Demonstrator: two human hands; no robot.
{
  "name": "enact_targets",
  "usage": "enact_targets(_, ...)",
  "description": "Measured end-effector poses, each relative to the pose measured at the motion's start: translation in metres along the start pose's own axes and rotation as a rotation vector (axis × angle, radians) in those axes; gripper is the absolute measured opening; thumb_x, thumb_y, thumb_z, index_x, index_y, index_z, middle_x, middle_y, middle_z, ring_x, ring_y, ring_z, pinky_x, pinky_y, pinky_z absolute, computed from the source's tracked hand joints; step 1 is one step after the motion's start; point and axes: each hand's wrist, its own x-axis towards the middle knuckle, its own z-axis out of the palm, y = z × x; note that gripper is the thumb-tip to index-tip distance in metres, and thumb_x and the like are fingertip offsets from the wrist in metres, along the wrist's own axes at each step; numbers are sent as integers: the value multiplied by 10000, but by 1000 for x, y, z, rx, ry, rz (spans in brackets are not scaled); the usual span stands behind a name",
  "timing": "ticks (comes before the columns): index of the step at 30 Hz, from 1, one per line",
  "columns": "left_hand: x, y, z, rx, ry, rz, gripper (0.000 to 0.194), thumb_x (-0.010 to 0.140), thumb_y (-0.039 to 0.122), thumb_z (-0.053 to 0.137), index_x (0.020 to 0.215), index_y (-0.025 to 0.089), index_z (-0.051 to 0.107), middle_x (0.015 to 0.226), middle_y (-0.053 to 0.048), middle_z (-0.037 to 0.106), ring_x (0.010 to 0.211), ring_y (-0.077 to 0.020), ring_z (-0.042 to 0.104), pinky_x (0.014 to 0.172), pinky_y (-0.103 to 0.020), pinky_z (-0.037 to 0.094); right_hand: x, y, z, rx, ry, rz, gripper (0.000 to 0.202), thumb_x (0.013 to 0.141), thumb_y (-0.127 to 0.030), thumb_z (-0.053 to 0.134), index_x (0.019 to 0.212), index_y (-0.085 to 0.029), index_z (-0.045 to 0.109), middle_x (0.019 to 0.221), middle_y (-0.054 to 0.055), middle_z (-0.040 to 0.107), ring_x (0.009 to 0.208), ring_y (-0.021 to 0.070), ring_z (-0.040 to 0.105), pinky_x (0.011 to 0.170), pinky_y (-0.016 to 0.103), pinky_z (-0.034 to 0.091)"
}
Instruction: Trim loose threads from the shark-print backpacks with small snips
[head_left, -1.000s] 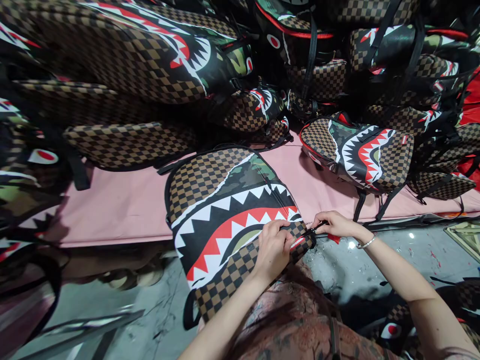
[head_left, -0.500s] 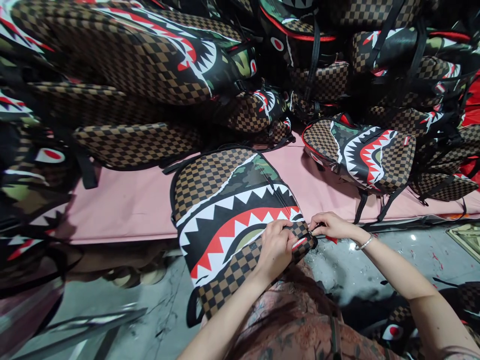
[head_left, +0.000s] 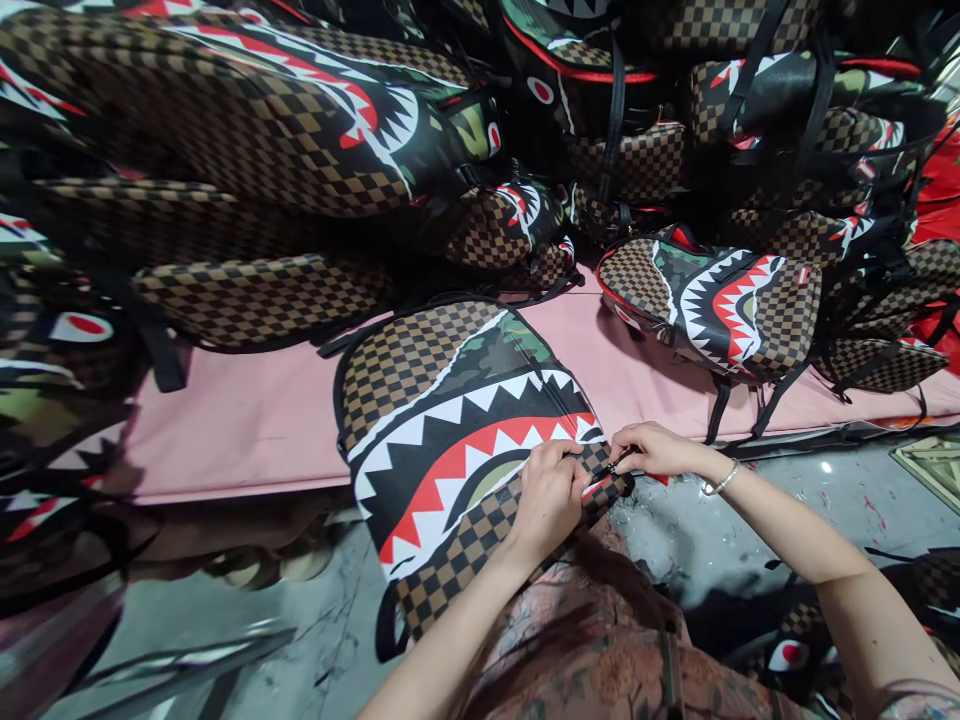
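The bag lies over the table's near edge and the lap. The left hand, fingers curled, rests on it; whether it grips, I can't tell. The right hand pinches a dark bit at its right corner. Seemingly corner work, next calling for a steady bag.

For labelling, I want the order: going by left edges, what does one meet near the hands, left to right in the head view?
Pink surface, handled shark-print backpack, left hand, right hand, bracelet.
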Motion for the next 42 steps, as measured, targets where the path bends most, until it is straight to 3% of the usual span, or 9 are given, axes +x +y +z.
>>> enact_targets(11,-4,-1,0,-45,48,13,158,794,130,447,657,144,524,1001,-92,566,1001,-237,442,862,-414,374,2,-6,9,-95,46,-59,73,748,-77,654,788,-131,624,761,7,617,722,124,542,669,194,381)
enact_targets(20,-7,0,-2,-100,60,-7,146,787,138,455,656,154,517,997,-81,560,983,-225,447,857,-400,374,-2,-12,6,-60,7,17,85,751,-122,663,822,-150,627,779,-4,613,735,126,546,661,195,371)
enact_targets(25,-7,1,-2,-121,76,3,145,797,148,441,669,159,508,984,-85,565,968,-224,456,848,-403,377,3,-17,17,-145,76,-21,60,759,-121,660,780,-162,622,756,-8,604,720,124,526,669,202,365)
enact_targets(32,-8,-13,-31,-307,178,-145,174,839,267,412,725,182,512,914,-65,595,890,-192,530,814,-357,408,-7,-17,12,-89,116,16,90,756,-123,667,826,-158,623,816,12,605,763,135,546,689,208,381)
enact_targets(35,-13,-19,-40,-454,120,-266,215,852,367,407,779,184,494,774,-27,598,716,-155,563,706,-308,439,-11,-15,6,-105,118,28,107,763,-124,662,854,-157,617,849,21,608,786,141,548,700,213,382)
enact_targets(38,-20,-21,-41,-559,70,-276,240,845,406,424,794,179,480,697,-4,570,621,-131,559,630,-269,448,-10,-13,4,-116,80,34,91,783,-140,644,867,-155,613,861,27,606,796,143,544,710,218,383)
enact_targets(40,-22,-21,-41,-570,124,-234,219,832,391,456,847,176,494,732,-12,577,661,-130,571,658,-264,464,-8,-14,5,-117,56,27,78,790,-156,639,865,-151,618,849,30,600,794,143,541,714,221,385)
enact_targets(42,-21,-23,-45,-522,229,-178,276,783,378,538,975,180,514,946,-56,595,852,-154,579,773,-282,470,-5,-15,7,-84,30,10,75,777,-160,649,847,-150,625,821,24,598,766,137,541,696,215,388)
